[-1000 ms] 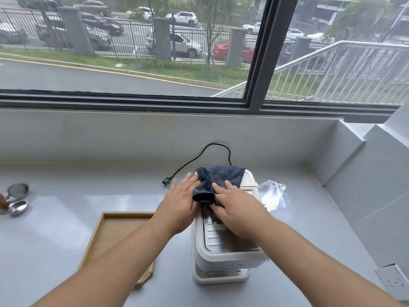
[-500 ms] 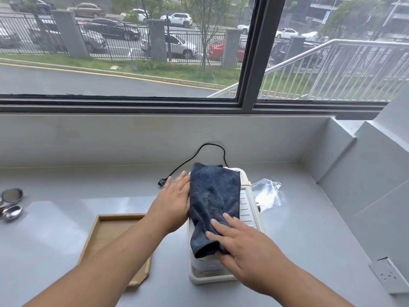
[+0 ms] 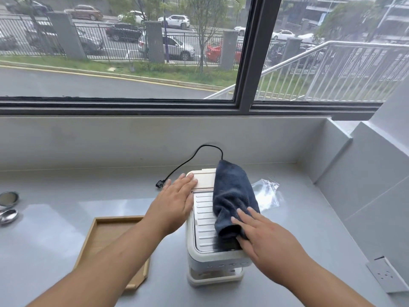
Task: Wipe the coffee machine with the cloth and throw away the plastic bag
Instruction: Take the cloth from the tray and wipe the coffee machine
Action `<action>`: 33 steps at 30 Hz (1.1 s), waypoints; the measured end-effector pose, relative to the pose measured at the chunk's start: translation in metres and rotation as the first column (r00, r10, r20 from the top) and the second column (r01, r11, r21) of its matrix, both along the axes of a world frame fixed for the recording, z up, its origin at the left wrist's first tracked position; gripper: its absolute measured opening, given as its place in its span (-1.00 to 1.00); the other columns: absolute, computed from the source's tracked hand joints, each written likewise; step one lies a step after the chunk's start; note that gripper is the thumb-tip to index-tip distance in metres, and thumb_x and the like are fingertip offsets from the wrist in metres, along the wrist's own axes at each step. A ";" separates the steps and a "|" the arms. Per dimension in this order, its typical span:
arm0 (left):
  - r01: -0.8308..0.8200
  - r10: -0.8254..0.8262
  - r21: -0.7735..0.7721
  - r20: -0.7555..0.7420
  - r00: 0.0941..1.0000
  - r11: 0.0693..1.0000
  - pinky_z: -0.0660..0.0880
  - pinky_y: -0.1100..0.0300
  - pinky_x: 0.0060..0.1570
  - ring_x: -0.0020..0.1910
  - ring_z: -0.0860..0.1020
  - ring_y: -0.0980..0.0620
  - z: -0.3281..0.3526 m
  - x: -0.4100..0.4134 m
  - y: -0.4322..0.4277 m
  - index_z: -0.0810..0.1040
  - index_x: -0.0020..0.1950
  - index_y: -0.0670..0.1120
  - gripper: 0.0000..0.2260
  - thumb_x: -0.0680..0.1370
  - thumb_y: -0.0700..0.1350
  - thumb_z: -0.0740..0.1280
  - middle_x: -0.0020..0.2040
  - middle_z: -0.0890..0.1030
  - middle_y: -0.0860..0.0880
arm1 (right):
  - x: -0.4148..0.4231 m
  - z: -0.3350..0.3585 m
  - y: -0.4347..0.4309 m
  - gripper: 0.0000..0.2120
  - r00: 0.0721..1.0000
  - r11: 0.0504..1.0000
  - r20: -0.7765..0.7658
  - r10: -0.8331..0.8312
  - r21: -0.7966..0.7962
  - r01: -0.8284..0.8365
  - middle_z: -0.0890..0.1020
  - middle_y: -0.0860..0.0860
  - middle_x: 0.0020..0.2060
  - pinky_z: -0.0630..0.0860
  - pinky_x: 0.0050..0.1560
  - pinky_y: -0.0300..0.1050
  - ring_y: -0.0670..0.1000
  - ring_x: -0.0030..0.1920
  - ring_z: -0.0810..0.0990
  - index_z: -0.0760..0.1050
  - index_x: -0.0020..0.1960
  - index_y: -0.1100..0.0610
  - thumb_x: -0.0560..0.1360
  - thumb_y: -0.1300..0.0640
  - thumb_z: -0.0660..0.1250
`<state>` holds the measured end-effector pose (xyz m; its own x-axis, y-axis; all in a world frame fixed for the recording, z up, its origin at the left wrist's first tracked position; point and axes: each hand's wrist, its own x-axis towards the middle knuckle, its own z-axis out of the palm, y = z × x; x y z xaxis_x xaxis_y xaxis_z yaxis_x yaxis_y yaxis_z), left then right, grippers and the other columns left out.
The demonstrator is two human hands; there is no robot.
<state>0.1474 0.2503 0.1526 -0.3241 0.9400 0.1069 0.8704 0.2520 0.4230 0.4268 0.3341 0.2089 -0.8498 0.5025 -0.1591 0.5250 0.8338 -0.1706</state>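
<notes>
The white coffee machine (image 3: 204, 218) stands on the grey counter (image 3: 66, 191) below the window, ribbed top facing up. The left hand (image 3: 174, 207) lies flat, fingers straight, against the machine's top left edge, bracing it. The right hand (image 3: 265, 238), fingers also straight, presses the dark blue cloth (image 3: 232, 191) onto the right side of the top. The clear plastic bag (image 3: 269, 193) lies on the counter just right of the machine (not yet binned). A hard sideways stroke could tip or slide the narrow machine. The cloth's far end could also sweep the light bag away or snag the power cord (image 3: 188, 161).
</notes>
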 end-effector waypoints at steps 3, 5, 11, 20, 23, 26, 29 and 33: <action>0.000 0.000 0.000 0.015 1.000 1.000 -0.16 0.06 0.65 0.68 -0.02 0.17 0.000 0.000 -0.001 0.21 0.68 0.08 -0.54 0.75 0.00 0.03 0.70 0.10 0.16 | -0.021 -0.001 0.011 -0.47 1.000 1.000 0.031 -0.006 0.022 0.005 0.09 -0.13 0.68 -0.03 0.61 -0.15 -0.03 0.67 -0.04 0.10 0.68 -0.11 0.73 -0.14 0.00; 0.001 -0.001 0.000 0.029 1.000 1.000 -0.17 0.06 0.65 0.68 -0.02 0.17 0.000 0.000 -0.001 0.21 0.68 0.09 -0.54 0.75 0.00 0.03 0.70 0.09 0.16 | -0.033 -0.003 0.018 -0.48 1.000 0.999 0.027 -0.003 0.034 0.002 0.11 -0.11 0.68 0.02 0.61 -0.11 0.01 0.67 -0.01 0.12 0.67 -0.10 0.73 -0.14 0.00; -0.002 0.003 -0.015 0.043 0.999 1.000 -0.14 0.01 0.65 0.67 0.00 0.16 0.002 -0.001 0.000 0.20 0.68 0.10 -0.54 0.74 0.01 0.03 0.70 0.11 0.17 | -0.079 -0.009 0.028 -0.49 0.999 1.000 -0.035 0.015 0.026 -0.014 0.19 -0.05 0.66 0.13 0.60 0.00 0.10 0.66 0.07 0.20 0.65 -0.07 0.72 -0.13 0.01; 0.007 -0.004 -0.040 0.086 0.996 0.999 -0.06 -0.07 0.65 0.67 0.10 0.08 0.002 -0.006 -0.001 0.15 0.69 0.10 -0.40 0.63 0.07 0.10 0.69 0.12 0.19 | -0.127 -0.003 0.021 -0.52 1.000 0.998 -0.011 0.015 0.068 -0.015 0.25 0.10 0.64 0.11 0.59 0.15 0.30 0.61 0.16 0.29 0.61 0.03 0.72 -0.03 0.03; 0.011 -0.005 -0.037 0.139 0.990 0.999 -0.05 -0.11 0.65 0.66 0.12 0.09 0.004 -0.002 -0.003 0.17 0.68 0.18 -0.33 0.52 0.15 0.04 0.69 0.13 0.22 | -0.124 -0.007 0.012 -0.49 0.998 0.992 0.020 0.055 0.109 -0.057 0.24 0.12 0.64 0.10 0.59 0.21 0.35 0.60 0.15 0.23 0.64 0.03 0.71 -0.05 0.00; 0.006 -0.006 -0.001 0.199 0.980 1.000 -0.05 -0.09 0.64 0.66 0.15 0.09 0.004 -0.001 -0.006 0.21 0.65 0.19 -0.37 0.55 0.09 0.10 0.67 0.16 0.24 | -0.115 -0.009 0.002 -0.48 0.995 0.987 0.008 0.099 0.123 -0.099 0.25 0.13 0.64 0.07 0.61 0.18 0.34 0.60 0.14 0.19 0.65 0.03 0.72 -0.07 -0.02; 0.031 -0.026 -0.042 0.110 0.994 0.999 -0.04 -0.12 0.64 0.67 0.12 0.07 0.002 -0.004 -0.008 0.19 0.67 0.17 -0.44 0.66 0.04 0.19 0.69 0.12 0.21 | -0.105 -0.008 -0.009 -0.49 0.990 0.985 -0.021 0.139 0.110 -0.136 0.33 0.11 0.60 0.06 0.60 0.11 0.32 0.59 0.19 0.25 0.62 0.06 0.72 -0.05 0.00; 0.062 -0.064 -0.116 -0.013 0.998 0.991 0.06 -0.21 0.61 0.64 0.17 0.04 0.002 -0.005 -0.002 0.25 0.62 0.19 -0.51 0.67 0.20 0.04 0.63 0.23 0.17 | -0.089 -0.001 -0.027 -0.49 0.967 0.954 -0.024 0.255 0.173 -0.247 0.46 0.12 0.50 0.14 0.60 0.12 0.28 0.49 0.33 0.34 0.56 0.10 0.69 -0.04 -0.02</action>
